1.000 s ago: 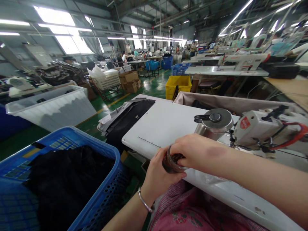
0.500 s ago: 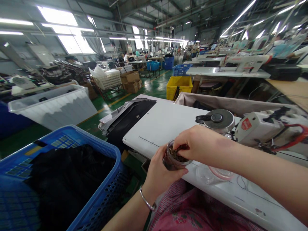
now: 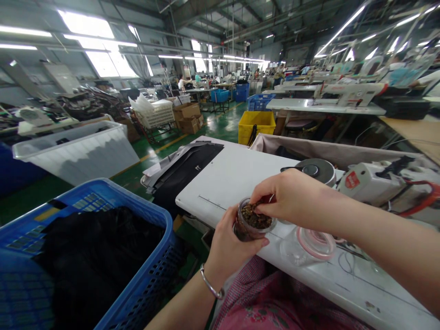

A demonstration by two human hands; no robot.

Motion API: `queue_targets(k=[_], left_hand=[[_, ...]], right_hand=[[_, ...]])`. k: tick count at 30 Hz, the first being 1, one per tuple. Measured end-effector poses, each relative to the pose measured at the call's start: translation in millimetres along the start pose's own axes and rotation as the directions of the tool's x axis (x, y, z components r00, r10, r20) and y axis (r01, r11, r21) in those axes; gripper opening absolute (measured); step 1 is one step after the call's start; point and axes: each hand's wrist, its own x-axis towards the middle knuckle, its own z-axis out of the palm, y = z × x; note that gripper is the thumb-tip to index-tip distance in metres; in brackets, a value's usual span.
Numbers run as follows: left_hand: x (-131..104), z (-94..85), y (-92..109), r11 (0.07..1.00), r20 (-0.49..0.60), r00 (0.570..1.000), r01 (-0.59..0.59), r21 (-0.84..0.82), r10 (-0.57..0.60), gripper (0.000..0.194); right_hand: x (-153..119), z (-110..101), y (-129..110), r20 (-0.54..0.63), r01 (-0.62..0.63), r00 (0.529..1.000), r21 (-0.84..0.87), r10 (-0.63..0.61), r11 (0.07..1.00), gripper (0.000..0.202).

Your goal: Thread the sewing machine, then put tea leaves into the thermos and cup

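Note:
A small clear jar (image 3: 245, 231) of dark brown-green dried bits (image 3: 259, 219) is held over the near edge of the white table (image 3: 237, 169). My left hand (image 3: 230, 240) wraps round its side, a silver bangle on the wrist. Over the jar's mouth, the fingers of my right hand (image 3: 275, 195) are pinched together at the dried bits; whether anything is between the fingertips cannot be made out. To the right, a clear jar with a pink rim (image 3: 314, 245) rests on the table, partly below my right forearm.
Behind my right arm are a round metal pot (image 3: 321, 172) and a sewing machine (image 3: 360, 183). Black cloth pieces (image 3: 192, 167) lie at the table's left end. A blue basket (image 3: 161, 220) with black fabric stands at the left, a yellow bin (image 3: 256, 126) beyond the table.
My right hand has risen slightly and shifted right, its fingers higher in the jar's mouth. More of the dried bits and of the pink-rimmed jar now shows.

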Motion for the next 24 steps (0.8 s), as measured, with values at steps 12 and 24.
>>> queue_targets(k=[12, 24], left_hand=[[3.3, 1.7, -1.3, 1.0, -0.004, 1.0, -0.015, -0.017, 0.015, 0.075], [5.9, 4.2, -8.5, 0.998, -0.029, 0.999, -0.043, -0.035, 0.042, 0.074]], right_hand=[[0.0, -7.5, 5.6, -0.083, 0.003, 0.997, 0.099, 0.005, 0.995, 0.019], [-1.7, -18.1, 3.6, -0.13, -0.056, 0.989, 0.121, 0.072, 0.991, 0.018]])
